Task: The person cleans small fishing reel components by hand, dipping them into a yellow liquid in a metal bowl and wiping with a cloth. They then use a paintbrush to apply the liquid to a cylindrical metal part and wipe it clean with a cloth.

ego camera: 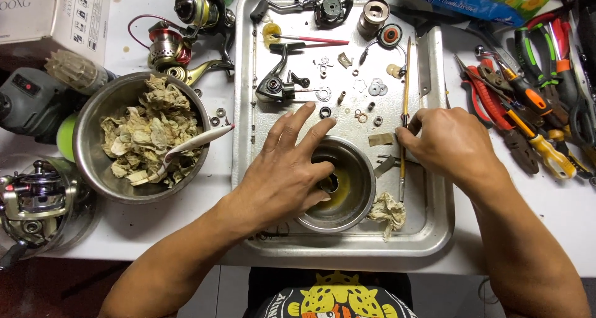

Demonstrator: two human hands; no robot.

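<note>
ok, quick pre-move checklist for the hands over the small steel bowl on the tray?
1. Left hand on the small round steel bowl: ok, fingers over its rim, thumb inside.
2. Small dark part under the thumb held firmly: cannot tell, mostly hidden.
3. Yellowish liquid in the bowl level: ok, no spill seen.
4. Right hand at the thin orange-handled brush: ok, fingertips touching it.
5. Loose washers and rings inside the rectangular metal tray: ok.
6. Crumpled stained rag apart from the bowl: not ok, it touches the rim.
</note>
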